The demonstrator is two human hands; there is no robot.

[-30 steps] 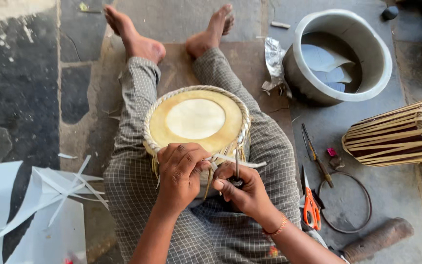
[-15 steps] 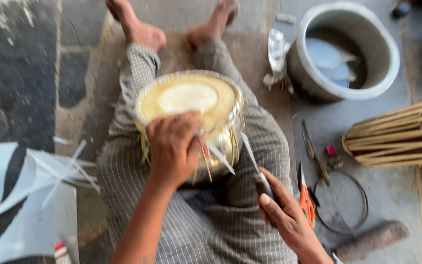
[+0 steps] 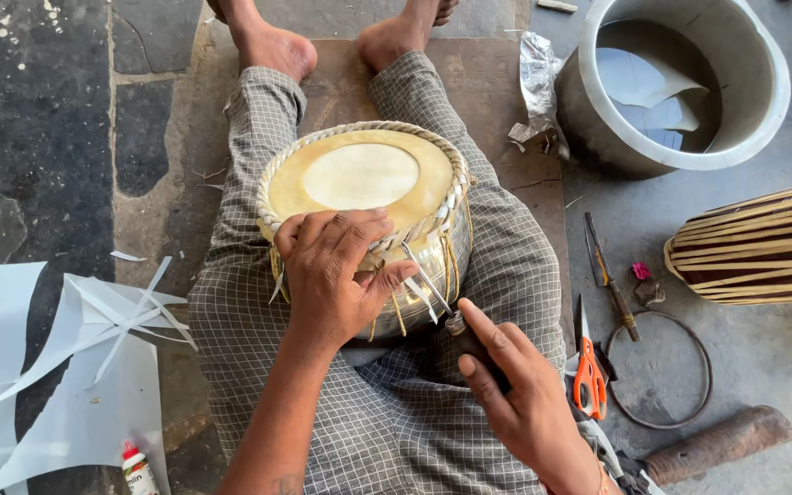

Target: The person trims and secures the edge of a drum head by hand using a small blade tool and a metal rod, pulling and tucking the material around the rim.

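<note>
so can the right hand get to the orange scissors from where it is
Probably yes: the orange scissors lie on the floor right beside the right hand, nothing between them, though that hand already holds a thin metal tool.

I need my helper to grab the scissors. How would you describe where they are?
Start at the metal-bodied drum in the seated person's lap. On the grey floor just past the right hand lie the scissors, beside a wire ring. Their bright orange handles are unlike any tool around them.

The left hand (image 3: 332, 275) is gripping the drum's (image 3: 364, 183) braided rim; just beside it, the right hand (image 3: 511, 399) is holding an awl (image 3: 433, 293).
</note>
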